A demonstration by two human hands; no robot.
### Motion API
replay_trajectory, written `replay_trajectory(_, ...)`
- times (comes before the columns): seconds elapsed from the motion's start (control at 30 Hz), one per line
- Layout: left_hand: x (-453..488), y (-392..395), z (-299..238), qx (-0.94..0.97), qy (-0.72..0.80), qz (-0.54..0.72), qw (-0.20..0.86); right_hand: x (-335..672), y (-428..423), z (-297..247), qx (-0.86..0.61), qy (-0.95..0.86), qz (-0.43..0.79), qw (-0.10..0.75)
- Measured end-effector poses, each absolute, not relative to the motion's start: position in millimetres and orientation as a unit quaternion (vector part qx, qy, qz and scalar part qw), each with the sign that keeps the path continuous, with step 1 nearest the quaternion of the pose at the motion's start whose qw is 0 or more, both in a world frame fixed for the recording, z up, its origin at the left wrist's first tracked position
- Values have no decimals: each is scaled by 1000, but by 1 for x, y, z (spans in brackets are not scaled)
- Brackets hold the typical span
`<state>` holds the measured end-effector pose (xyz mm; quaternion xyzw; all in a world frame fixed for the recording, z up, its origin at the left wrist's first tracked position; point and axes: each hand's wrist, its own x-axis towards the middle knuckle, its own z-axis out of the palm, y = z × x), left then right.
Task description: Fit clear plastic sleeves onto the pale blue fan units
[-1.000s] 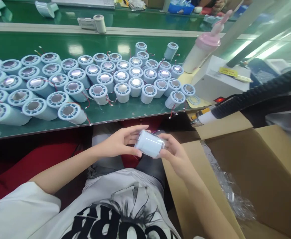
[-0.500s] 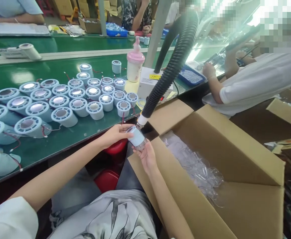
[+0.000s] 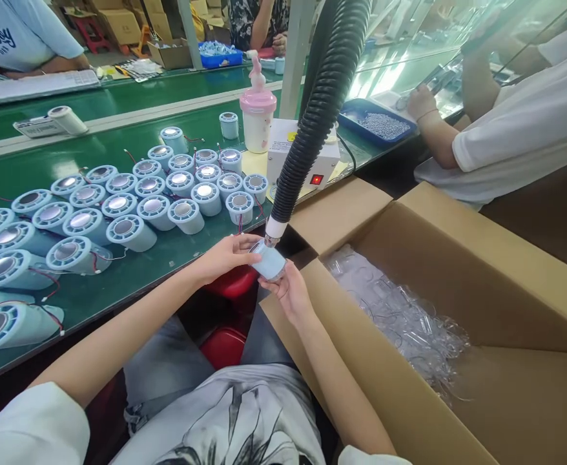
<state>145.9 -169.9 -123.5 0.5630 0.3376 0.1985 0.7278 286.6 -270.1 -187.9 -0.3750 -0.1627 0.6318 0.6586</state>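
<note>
A light-blue plastic cylinder [image 3: 268,260] is held tilted between my two hands, above my lap at the table edge. My left hand [image 3: 232,259] pinches its upper left side with thumb and fingers. Around the lower right end are the fingers of my right hand [image 3: 289,290], where a clear rim shows. The metal tip of a black corrugated hose [image 3: 307,139] with a white end [image 3: 276,229] meets the cylinder's upper end; whether they touch I cannot tell. Several similar blue cylinders [image 3: 131,232], some with red and black wires, stand on the green tabletop [image 3: 167,265] to the left.
An open cardboard box [image 3: 438,284] at my right holds clear plastic pieces [image 3: 400,316]. Behind the hose stand a white device [image 3: 326,158] with a lit red switch and a pink-lidded cup [image 3: 257,126]. A co-worker's arm [image 3: 436,135] is beside a blue tray [image 3: 373,123] at right.
The cylinder has turned slightly in my hands, and its clear lower part shows less. My view has shifted a little, moving the box and the co-worker rightward in the picture.
</note>
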Motion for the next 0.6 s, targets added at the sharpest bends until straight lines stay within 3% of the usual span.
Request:
replay_trajectory(0.3, 136, -170, -120, 580, 331, 194, 719, 282, -270, -185, -376, -188, 637, 646)
replay_trajectory(0.6, 99, -200, -108, 604, 178, 228, 743, 282, -297, -147, -404, -350, 580, 615)
